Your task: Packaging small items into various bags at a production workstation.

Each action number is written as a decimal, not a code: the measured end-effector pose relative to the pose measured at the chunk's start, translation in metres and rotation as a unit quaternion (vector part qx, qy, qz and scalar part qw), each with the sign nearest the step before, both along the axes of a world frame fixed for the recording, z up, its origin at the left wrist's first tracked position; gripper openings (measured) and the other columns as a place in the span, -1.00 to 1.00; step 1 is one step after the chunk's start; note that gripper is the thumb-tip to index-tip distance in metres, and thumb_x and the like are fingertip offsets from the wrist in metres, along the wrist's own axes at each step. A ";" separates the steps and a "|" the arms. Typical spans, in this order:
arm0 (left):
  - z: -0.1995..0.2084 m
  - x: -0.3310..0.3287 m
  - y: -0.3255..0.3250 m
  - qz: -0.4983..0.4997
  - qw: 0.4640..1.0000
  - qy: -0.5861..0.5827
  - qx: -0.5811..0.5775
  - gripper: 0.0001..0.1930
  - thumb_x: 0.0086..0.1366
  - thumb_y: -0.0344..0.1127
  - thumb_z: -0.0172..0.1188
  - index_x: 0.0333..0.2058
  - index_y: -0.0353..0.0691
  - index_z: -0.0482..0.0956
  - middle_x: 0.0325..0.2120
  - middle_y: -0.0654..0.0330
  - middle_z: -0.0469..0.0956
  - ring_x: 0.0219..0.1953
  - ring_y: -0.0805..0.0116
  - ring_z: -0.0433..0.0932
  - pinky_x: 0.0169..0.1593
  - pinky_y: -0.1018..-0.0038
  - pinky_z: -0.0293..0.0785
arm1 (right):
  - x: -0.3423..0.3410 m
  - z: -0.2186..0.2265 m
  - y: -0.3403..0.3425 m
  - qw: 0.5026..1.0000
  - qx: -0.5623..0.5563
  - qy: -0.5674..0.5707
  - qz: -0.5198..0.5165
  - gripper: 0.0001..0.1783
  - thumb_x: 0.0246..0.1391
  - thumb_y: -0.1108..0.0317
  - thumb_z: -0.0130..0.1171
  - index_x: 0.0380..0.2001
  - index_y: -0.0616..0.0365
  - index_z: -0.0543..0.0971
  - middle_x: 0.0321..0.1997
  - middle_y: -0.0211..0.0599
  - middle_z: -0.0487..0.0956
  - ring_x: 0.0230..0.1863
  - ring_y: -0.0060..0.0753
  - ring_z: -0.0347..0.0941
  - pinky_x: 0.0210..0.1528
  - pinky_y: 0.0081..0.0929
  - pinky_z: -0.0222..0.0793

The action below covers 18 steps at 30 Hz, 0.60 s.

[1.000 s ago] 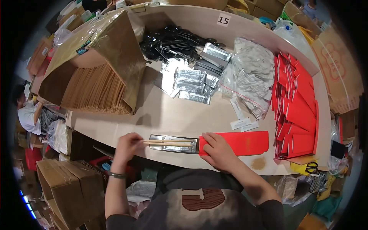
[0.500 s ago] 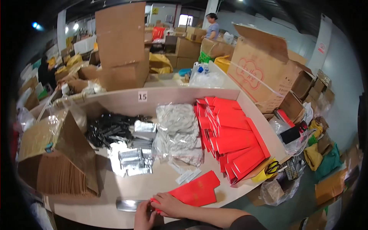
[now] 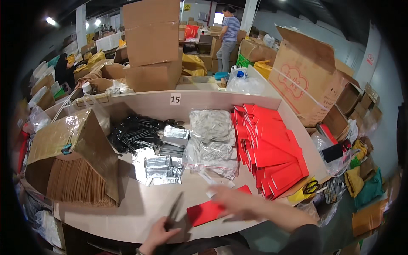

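Near the table's front edge, my left hand grips a slim dark grey strip that stands up from it; motion blur hides its exact kind. A red paper sleeve lies flat on the table to its right. Over that sleeve is my right hand, its fingers smeared by motion, so I cannot make out whether it holds anything. Behind it, small white slips lie partly hidden. A fanned pile of red paper sleeves covers the table's right side.
Across the table are a tilted carton of brown card pieces, a heap of black wrapped items, silver packets and a clear bag of whitish packets. A low partition borders the back. Beyond it stand big cartons and a person.
My hands have come apart; the right has moved right and up over the red sleeve. The left now holds up a strip; the silver packet has left the table's front. The view has shifted.
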<state>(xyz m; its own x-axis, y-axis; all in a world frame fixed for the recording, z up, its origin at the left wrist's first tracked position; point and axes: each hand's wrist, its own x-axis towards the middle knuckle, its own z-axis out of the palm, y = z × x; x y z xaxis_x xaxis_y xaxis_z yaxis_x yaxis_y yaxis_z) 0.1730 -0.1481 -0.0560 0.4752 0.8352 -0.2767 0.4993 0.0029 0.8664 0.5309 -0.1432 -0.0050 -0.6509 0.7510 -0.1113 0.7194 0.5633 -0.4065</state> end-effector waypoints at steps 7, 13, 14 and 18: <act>0.010 0.028 -0.004 -0.066 0.987 -0.075 -0.126 -0.56 0.09 -0.24 0.44 -0.10 -0.25 0.52 -0.21 0.13 0.53 -0.21 0.33 0.53 -0.08 0.39 0.48 | -0.088 -0.053 -0.026 0.989 0.135 0.038 -0.049 -0.62 -0.05 0.08 0.29 -0.34 0.19 0.54 -0.18 -0.03 0.52 -0.07 0.05 0.44 -0.02 -0.09 0.36; 0.002 0.010 -0.004 0.100 0.957 0.177 0.207 -0.42 -0.06 -0.35 0.39 0.00 -0.22 0.44 -0.26 0.01 0.47 -0.22 -0.02 0.54 -0.17 0.24 0.52 | -0.118 -0.046 -0.019 0.965 -0.030 -0.048 -0.256 -0.58 0.13 -0.03 0.16 -0.48 0.14 0.57 -0.58 -0.08 0.58 -0.48 0.00 0.57 -0.45 -0.05 0.45; 0.005 0.009 -0.008 0.087 0.959 0.175 0.207 -0.40 -0.06 -0.34 0.40 0.02 -0.22 0.42 -0.24 0.02 0.47 -0.21 -0.02 0.54 -0.16 0.23 0.52 | -0.122 -0.046 -0.018 0.966 -0.042 -0.045 -0.250 -0.58 0.13 -0.03 0.16 -0.48 0.14 0.57 -0.58 -0.08 0.58 -0.48 0.00 0.57 -0.45 -0.05 0.45; 0.011 0.005 -0.022 0.094 0.959 0.192 0.188 -0.36 -0.05 -0.31 0.45 0.04 -0.24 0.41 -0.20 0.02 0.49 -0.18 -0.05 0.54 -0.14 0.23 0.52 | -0.130 -0.050 -0.023 0.963 -0.042 -0.020 -0.267 -0.68 0.13 0.12 0.13 -0.46 0.17 0.56 -0.59 -0.09 0.57 -0.46 0.00 0.57 -0.42 -0.05 0.45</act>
